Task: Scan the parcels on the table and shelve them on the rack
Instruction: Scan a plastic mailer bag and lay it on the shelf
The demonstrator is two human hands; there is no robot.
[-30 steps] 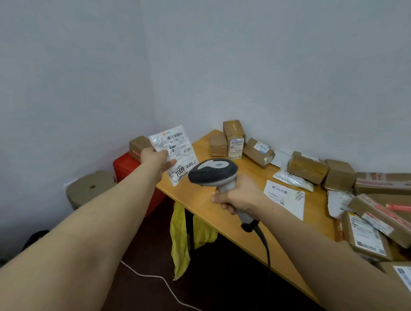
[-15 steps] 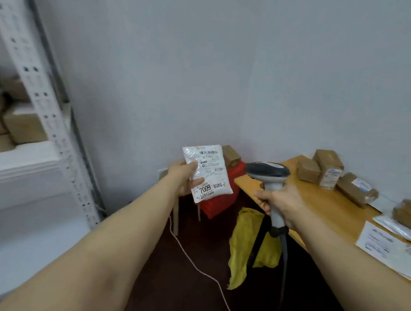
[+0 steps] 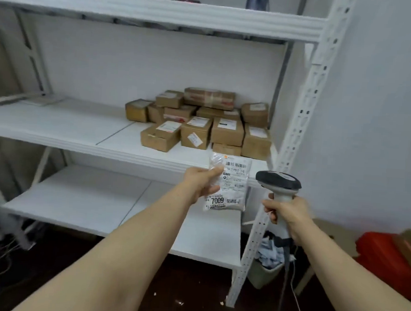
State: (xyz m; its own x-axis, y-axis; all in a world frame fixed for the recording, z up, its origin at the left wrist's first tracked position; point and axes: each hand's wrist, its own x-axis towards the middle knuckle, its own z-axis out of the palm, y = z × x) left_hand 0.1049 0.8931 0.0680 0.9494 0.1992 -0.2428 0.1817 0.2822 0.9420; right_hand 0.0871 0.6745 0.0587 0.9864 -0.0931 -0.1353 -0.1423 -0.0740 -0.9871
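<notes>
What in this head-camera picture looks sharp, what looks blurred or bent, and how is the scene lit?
Head view: the large digits on the white plastic mailer bag read clearly, its fine print does not; the brown cardboard boxes on the white metal rack look soft; the rack's perforated upright leans and bows from wide-angle distortion; lighting is flat and even, with only soft shading under the shelves and no glare.

I have only one view, from the camera on my head. It looks forward and slightly down, straight at the white metal rack (image 3: 306,108), close enough that its shelves fill most of the frame. My two bare forearms reach in from the bottom edge. The stack of brown cardboard boxes (image 3: 201,121) on the middle shelf sits near the centre, the dark floor (image 3: 190,306) along the bottom, a grey wall (image 3: 382,118) at right.
</notes>
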